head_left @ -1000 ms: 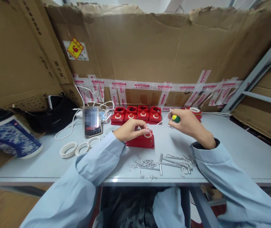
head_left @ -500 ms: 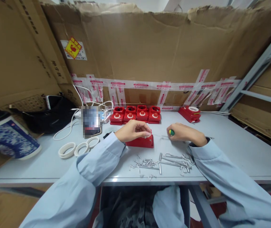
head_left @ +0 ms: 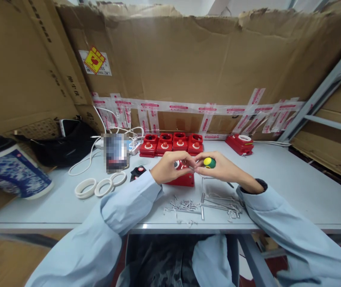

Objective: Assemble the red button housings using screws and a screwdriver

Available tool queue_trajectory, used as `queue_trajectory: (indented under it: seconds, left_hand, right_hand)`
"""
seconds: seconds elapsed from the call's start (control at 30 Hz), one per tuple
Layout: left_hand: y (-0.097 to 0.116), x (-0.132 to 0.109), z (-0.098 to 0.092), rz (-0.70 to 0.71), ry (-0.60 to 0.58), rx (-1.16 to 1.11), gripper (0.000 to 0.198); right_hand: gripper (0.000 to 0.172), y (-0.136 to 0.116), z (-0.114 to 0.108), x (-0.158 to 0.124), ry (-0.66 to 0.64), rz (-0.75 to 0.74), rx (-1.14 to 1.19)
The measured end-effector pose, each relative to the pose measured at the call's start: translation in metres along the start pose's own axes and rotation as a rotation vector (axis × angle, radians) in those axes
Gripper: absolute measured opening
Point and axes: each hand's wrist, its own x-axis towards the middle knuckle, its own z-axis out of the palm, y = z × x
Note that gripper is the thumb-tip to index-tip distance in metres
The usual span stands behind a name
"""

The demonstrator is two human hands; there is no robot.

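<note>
My right hand [head_left: 222, 169] is closed around a screwdriver with a yellow-and-green handle [head_left: 209, 162]; its shaft is mostly hidden by the hand. My left hand [head_left: 172, 167] is closed in a pinch, its fingertips meeting those of my right hand. Whatever small thing lies between the fingertips is too hidden to make out. Just below and behind both hands sits a red box [head_left: 182, 181] on the table, its upper part largely covered by my left hand. Nearer me lie a pile of loose screws [head_left: 185, 204] and several T-shaped metal rods [head_left: 218, 203] with thin strings.
Several red boxes [head_left: 164, 145] stand in a row at the back, and another red box with a white ring [head_left: 239, 144] is at back right. White rings [head_left: 103, 187], a black part [head_left: 138, 172], a phone [head_left: 115, 153], cables and a large cup [head_left: 14, 171] occupy the left.
My right hand has moved left with the screwdriver and now meets my left hand over the red box. My left hand has shifted slightly right, uncovering the black part on the table.
</note>
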Motion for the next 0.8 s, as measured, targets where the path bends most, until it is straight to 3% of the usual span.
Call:
queue_trajectory:
  seconds: [0.43,0.8]
  left_hand:
    - [-0.0002,-0.0015,0.0033,0.073,0.065,0.029,0.005]
    - [0.002,-0.0041,0.0053,-0.087,0.135,-0.019,0.012]
  right_hand:
    - [0.027,0.0067,0.0004,-0.0007,0.073,0.089,0.042]
    - [0.023,0.0023,0.0016,-0.0017,0.17,-0.008,-0.055]
